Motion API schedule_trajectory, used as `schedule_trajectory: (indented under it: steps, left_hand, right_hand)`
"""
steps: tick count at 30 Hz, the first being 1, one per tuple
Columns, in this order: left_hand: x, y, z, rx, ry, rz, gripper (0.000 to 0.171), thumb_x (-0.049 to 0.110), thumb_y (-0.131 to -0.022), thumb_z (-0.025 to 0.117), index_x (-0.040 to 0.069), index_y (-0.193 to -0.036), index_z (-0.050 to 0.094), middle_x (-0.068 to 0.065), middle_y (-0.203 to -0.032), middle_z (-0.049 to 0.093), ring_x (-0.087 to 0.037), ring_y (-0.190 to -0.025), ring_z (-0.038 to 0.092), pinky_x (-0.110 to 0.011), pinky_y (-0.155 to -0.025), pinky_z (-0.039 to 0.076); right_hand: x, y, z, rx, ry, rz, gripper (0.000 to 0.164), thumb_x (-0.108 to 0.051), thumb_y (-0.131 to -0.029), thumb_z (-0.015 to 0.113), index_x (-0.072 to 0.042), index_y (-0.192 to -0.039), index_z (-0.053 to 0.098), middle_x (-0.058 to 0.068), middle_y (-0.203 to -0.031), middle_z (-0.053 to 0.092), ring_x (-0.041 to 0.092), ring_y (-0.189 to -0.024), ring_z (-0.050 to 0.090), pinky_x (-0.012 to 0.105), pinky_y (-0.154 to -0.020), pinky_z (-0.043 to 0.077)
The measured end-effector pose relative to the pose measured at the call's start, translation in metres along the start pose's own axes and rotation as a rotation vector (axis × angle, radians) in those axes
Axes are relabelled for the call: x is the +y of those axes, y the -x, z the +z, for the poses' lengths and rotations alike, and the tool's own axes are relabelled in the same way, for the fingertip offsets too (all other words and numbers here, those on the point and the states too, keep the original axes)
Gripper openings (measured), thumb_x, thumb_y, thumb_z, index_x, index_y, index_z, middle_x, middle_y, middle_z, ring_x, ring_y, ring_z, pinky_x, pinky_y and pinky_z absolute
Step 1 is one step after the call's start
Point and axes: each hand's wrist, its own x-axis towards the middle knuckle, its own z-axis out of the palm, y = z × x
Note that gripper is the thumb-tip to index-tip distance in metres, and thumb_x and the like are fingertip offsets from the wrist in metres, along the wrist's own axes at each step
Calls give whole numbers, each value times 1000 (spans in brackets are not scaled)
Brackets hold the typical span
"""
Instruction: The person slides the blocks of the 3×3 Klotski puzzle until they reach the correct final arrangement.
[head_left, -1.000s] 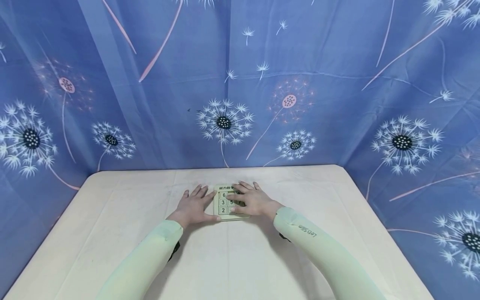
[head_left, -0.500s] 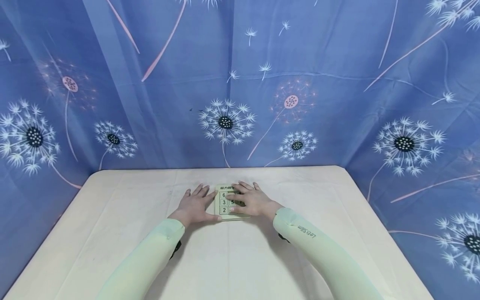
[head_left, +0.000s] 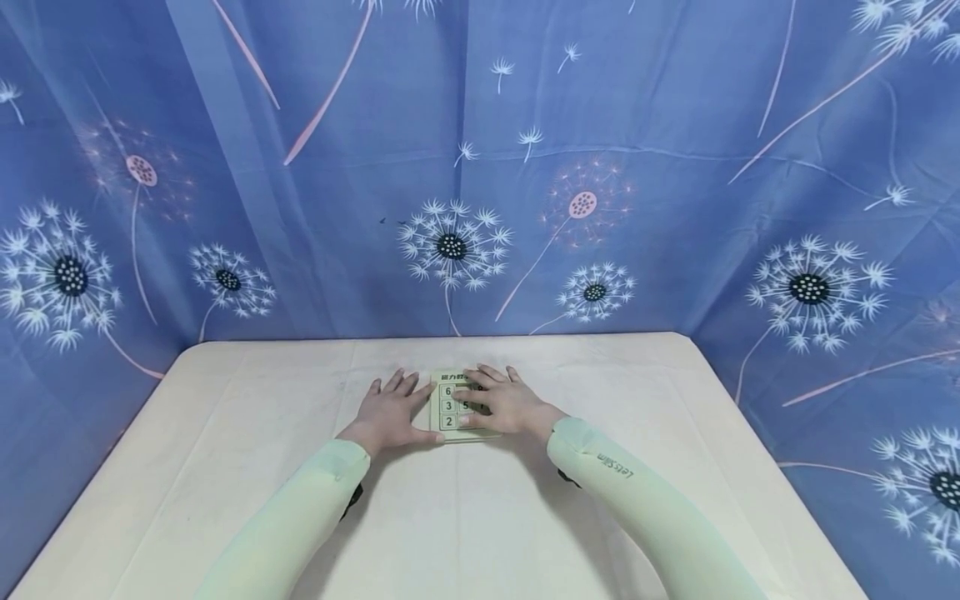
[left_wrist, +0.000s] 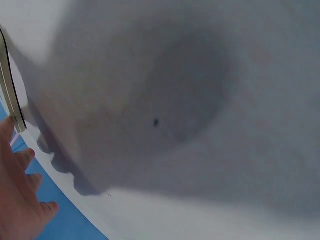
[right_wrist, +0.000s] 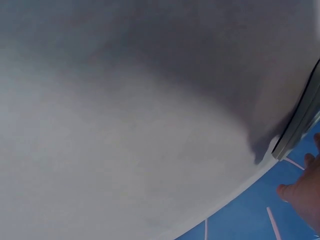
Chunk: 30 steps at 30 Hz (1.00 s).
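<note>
A pale green number sliding puzzle (head_left: 435, 414) lies flat near the table's far side, its header printed in dark characters. Tiles 6, 3, 2 and 5 show; those to the right are covered or shaded by fingers. My left hand (head_left: 386, 415) is spread along the left side, index fingertip and thumb at the frame's edge. Over the right part reaches my right hand (head_left: 513, 404), fingers extended across the tiles. In the left wrist view, the puzzle's side (left_wrist: 11, 82) and my left hand (left_wrist: 20, 192) appear at the left. The right wrist view catches my right hand (right_wrist: 306, 195) beside the puzzle's edge (right_wrist: 300, 120).
The table (head_left: 450, 517) has a cream cover with rounded far corners. Blue cloth (head_left: 337, 217) with dandelion prints stands behind it and along both sides. Pale green sleeves (head_left: 292, 517) cover both forearms, with dark wrist devices (head_left: 352, 500) beneath.
</note>
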Motion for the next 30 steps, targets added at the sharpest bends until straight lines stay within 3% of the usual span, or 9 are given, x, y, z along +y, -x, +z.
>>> schedule_trajectory:
  steps: [30]
  left_hand:
    - [3, 3, -5, -5, -3, -19, 101, 81, -81, 61, 26, -161, 33, -14, -170, 27, -40, -160, 17, -69, -127, 17]
  right_hand:
    - [11, 13, -15, 32, 39, 3, 64, -67, -101, 42, -38, -158, 37, 5, -173, 23, 35, -162, 17, 71, -127, 13]
